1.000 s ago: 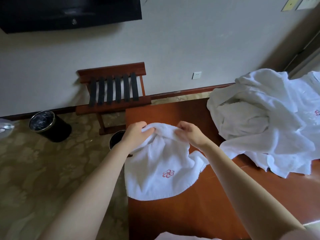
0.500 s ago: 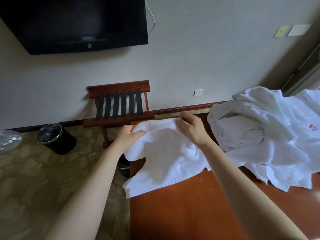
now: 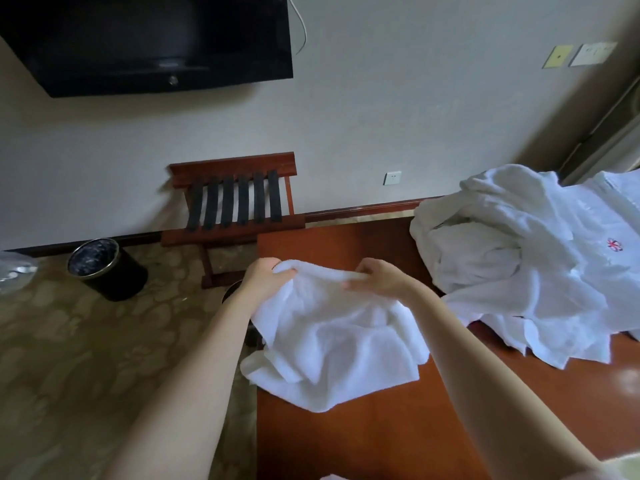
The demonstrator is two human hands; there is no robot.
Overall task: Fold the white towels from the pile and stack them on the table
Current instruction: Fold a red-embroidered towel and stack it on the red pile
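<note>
A small white towel [image 3: 332, 351] hangs crumpled from both my hands over the left edge of the brown wooden table [image 3: 398, 438]. My left hand [image 3: 265, 278] grips its top edge on the left. My right hand [image 3: 379, 280] pinches the same edge on the right, and the edge is stretched between them. The towel's lower part rests on the table and droops past the table's left side. A pile of white towels [image 3: 530, 265] with a red embroidered mark lies on the table's right side, apart from my hands.
A wooden luggage rack [image 3: 235, 202] with black straps stands against the wall beyond the table. A black bin [image 3: 104, 268] sits on the patterned carpet at left. Another dark bin [image 3: 235, 294] is partly hidden behind my left forearm. A black television [image 3: 149, 39] hangs on the wall.
My hands have spread the towel's top edge apart and lowered it slightly. The towel has turned over, so its red mark no longer shows. The camera tilted up.
</note>
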